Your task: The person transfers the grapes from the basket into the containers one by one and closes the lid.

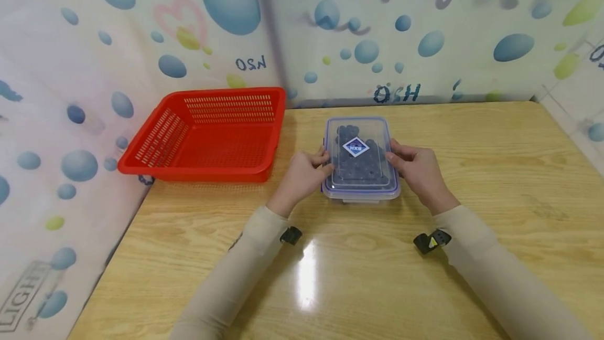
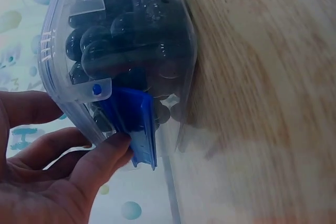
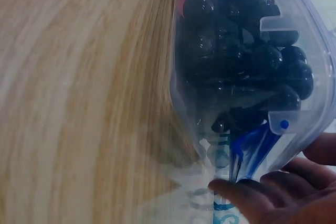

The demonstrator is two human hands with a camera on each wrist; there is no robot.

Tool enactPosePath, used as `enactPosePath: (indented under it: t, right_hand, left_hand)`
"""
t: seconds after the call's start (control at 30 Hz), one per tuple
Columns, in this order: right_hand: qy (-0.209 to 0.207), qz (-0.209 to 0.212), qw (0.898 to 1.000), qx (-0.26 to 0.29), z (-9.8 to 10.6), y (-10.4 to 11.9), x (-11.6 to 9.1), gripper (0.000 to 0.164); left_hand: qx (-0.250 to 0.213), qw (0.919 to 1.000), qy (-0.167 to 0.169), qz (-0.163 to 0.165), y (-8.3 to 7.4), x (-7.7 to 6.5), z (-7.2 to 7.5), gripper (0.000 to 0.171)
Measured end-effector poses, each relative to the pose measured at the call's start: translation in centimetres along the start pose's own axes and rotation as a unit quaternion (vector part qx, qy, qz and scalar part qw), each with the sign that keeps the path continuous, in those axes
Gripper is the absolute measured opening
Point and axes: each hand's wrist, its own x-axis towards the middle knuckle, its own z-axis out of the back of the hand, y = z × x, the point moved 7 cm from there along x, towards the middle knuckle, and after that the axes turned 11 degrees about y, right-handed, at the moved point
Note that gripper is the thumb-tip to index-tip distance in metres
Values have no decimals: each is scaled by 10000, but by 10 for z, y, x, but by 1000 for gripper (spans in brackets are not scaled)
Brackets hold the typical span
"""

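A clear plastic food container (image 1: 365, 182) with a blue-edged lid stands on the table between both hands. Dark round fruits (image 2: 105, 59) fill much of it. My left hand (image 1: 304, 174) grips the container's left side, its thumb against a blue latch (image 2: 139, 129) that stands angled out from the wall in the left wrist view. On the opposite side my right hand (image 1: 420, 174) holds the container near the lid's edge, fingertips right at another blue latch (image 3: 254, 153), also tilted outward. A diamond-shaped label (image 1: 356, 146) sits on the lid.
An open red plastic basket (image 1: 212, 174) with slotted walls stands to the left on the wooden table (image 1: 509, 172). Behind the table hangs a sheet (image 1: 302, 30) printed with blue drops and letters. Black devices (image 1: 291, 235) are worn at both wrists.
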Motion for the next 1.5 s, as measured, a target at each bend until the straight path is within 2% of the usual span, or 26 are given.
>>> enactPosePath:
  t: [0.1, 0.3, 0.4, 0.5, 0.6, 0.77, 1.2, 1.5]
  right_hand:
    - [81, -39, 9998, 170, 0, -2, 1, 54]
    - [534, -685, 9952, 456, -3, -17, 4, 67]
    - [671, -812, 9931, 522, -4, -20, 4, 70]
    - [469, -812, 9948, 407, -4, -19, 2, 69]
    - [31, -783, 9968, 150, -3, -14, -2, 66]
    - [-479, -535, 9974, -37, -3, -5, -5, 59]
    - [-467, -535, 9974, -110, 0, 2, -2, 56]
    - [-521, -547, 9964, -387, 1, 8, -3, 53]
  left_hand:
    - [61, 10000, -13, 65, -1, 0, 0, 37]
    - [40, 9998, 160, 92, 2, 0, -4, 36]
    - [-83, 9996, 205, 165, 5, -2, -6, 37]
    - [-259, 9993, 187, 190, 8, -4, -6, 38]
    - [-328, 9993, 127, 159, 9, -4, -6, 38]
    - [-328, 9994, 45, 113, 9, -5, -4, 37]
    - [-386, 9993, -20, -14, 5, -4, 1, 37]
    - [-389, 9986, -97, -347, 3, -5, 1, 37]
